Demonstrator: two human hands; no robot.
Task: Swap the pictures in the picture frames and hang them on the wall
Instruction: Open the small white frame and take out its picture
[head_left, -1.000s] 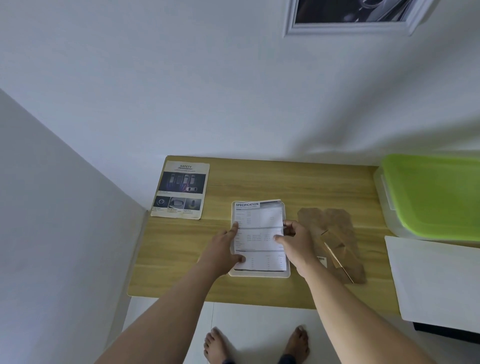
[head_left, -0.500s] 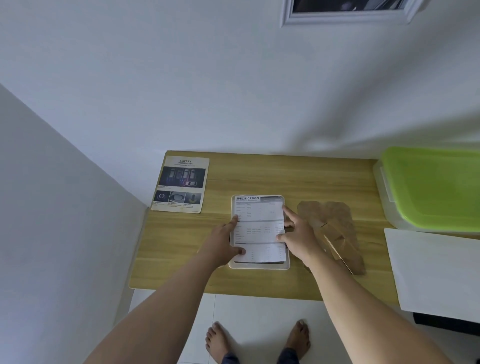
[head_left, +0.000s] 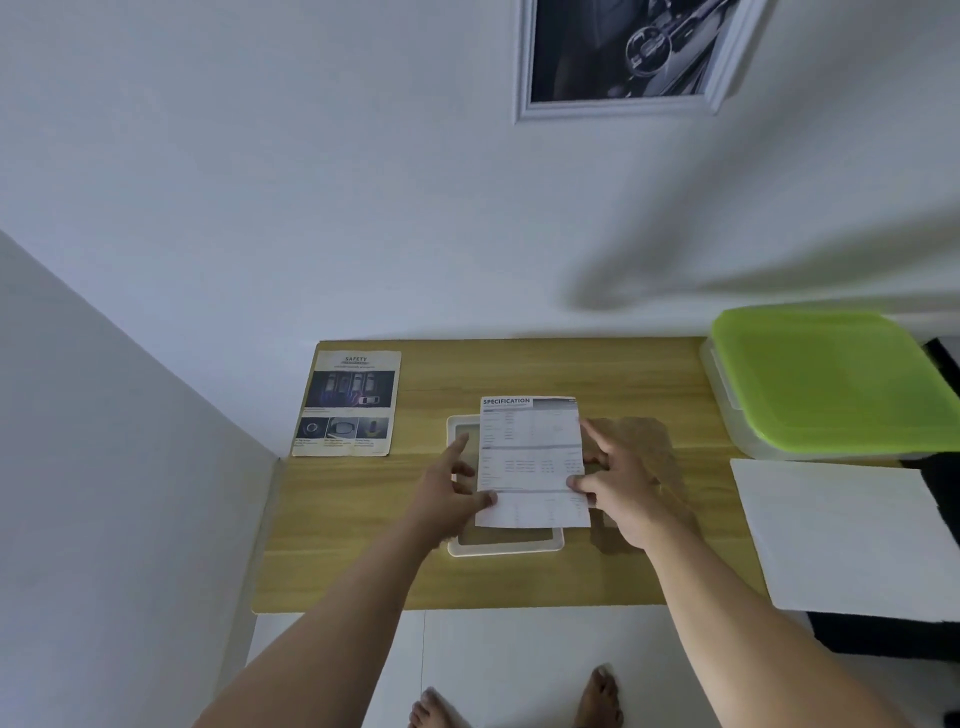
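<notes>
At picture centre, the thin white printed specification sheet (head_left: 530, 457) lies askew over the white rectangular picture frame (head_left: 506, 546) on the wooden desk (head_left: 519, 582). The left hand (head_left: 449, 491) and right hand (head_left: 621, 483) pinch its lower side edges. It is likely light, floppy and easily creased, so hold both edges.

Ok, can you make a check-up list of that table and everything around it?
Surface: wooden table in a wall corner.
Job's things: specification sheet held over a white frame lying flat; safety sheet back left; brown backing board right of the frame.
Clutter: green-lidded box, blank white sheet, right side.
Hands: left hand and right hand each hold a side of the specification sheet.
Cables: nothing seen.
Surroundings: framed picture on the wall; bare feet on the floor.
</notes>
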